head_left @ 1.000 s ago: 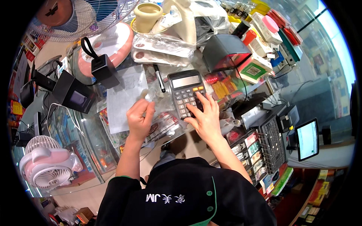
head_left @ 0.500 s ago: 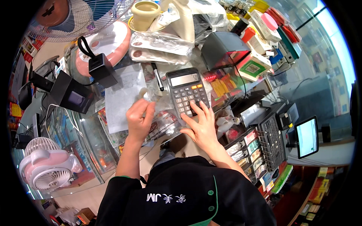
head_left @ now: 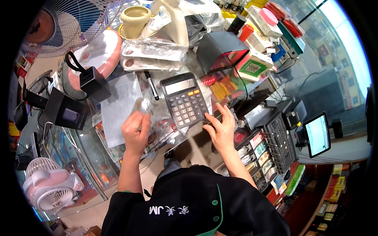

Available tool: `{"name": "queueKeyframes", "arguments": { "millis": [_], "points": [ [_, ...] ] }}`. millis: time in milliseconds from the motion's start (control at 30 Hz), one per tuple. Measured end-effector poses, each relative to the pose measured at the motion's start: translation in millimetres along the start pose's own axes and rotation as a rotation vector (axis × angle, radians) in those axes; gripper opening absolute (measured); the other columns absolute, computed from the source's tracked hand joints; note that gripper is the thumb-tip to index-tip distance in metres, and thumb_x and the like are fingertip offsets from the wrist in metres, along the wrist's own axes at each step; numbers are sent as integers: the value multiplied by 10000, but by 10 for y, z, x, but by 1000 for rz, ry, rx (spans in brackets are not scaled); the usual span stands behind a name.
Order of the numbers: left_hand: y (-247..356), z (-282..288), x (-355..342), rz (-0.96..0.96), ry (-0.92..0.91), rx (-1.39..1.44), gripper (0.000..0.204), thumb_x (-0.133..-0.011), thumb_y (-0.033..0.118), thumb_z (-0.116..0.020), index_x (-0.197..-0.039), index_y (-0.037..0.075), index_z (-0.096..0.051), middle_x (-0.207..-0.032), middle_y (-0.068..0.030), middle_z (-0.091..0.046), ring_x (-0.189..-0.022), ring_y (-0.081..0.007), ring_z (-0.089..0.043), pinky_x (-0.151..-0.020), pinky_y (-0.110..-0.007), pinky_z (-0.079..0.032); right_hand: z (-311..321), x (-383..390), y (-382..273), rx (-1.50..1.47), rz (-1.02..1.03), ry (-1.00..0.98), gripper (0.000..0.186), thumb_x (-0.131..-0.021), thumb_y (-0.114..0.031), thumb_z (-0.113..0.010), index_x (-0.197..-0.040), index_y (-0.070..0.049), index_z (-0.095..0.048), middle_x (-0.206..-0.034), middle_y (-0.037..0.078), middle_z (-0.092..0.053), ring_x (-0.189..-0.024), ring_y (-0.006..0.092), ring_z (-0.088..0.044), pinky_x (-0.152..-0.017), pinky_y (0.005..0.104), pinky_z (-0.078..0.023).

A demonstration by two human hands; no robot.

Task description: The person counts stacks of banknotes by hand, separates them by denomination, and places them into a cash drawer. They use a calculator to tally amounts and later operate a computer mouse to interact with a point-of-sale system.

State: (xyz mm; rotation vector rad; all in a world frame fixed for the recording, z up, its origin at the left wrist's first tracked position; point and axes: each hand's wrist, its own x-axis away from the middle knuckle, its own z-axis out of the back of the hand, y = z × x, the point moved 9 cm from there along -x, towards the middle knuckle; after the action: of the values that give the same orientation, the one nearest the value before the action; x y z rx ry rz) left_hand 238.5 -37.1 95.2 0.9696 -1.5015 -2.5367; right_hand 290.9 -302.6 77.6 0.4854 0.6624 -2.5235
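Observation:
A black calculator (head_left: 185, 98) with pale and orange keys lies on the cluttered counter, its display lit with digits. At its lower right edge is my right hand (head_left: 221, 128), fingers apart and holding nothing; one fingertip is close to the bottom right keys, and I cannot tell if it touches. My left hand (head_left: 135, 131) is curled into a loose fist left of the calculator, with nothing visible in it. It hovers by the lower right edge of a lined paper sheet (head_left: 114, 102). Between the sheet and the calculator lies a black and silver pen (head_left: 151, 85).
Plastic-wrapped white items (head_left: 153, 53) and a cream pot (head_left: 136, 19) stand beyond the calculator. A dark box-shaped device (head_left: 220, 53) is at the far right, with a cash drawer (head_left: 258, 161) and screen (head_left: 317, 135) nearer right. Fans (head_left: 53, 185) and black boxes (head_left: 69, 106) occupy the left.
My right hand has come off the calculator keys and drawn right to its lower edge. The display's digits have changed. My left hand remains curled; the whole view has shifted slightly.

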Motion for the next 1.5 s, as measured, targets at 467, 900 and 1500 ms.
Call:
{"name": "queueKeyframes", "arguments": {
  "millis": [467, 900, 1500],
  "points": [
    [33, 33, 9, -36, 27, -7, 192, -840, 49, -631, -689, -41, -553, -634, -111, -532, -565, -238, -511, -534, -319, -406, -79, 56, 101, -260, -71, -18, 448, -787, -127, -696, -1204, -51, -551, -1113, 142, -596, -1004, 320, -562, -901, 404, -409],
    [29, 27, -2, -18, 8, 3, 183, -844, 39, -622, -686, -36, -568, -635, -102, -544, -568, -217, -518, -543, -309, -413, -4, -289, -76, -56, 2, 24, 364, -739, -223, -741, -1072, -105, -652, -1283, 184, -468, -1216, 393, -412, -998, 474, -324],
    [55, 26, -3, -54, -6, 0, 161, -810, 13, -638, -683, -26, -546, -627, -115, -519, -554, -256, -491, -523, -336, -392, -50, -317, -331, -67, 78, -16, 372, -720, -300, -742, -1048, -135, -682, -1312, 155, -459, -1250, 404, -370, -995, 543, -297]
  ]
}}
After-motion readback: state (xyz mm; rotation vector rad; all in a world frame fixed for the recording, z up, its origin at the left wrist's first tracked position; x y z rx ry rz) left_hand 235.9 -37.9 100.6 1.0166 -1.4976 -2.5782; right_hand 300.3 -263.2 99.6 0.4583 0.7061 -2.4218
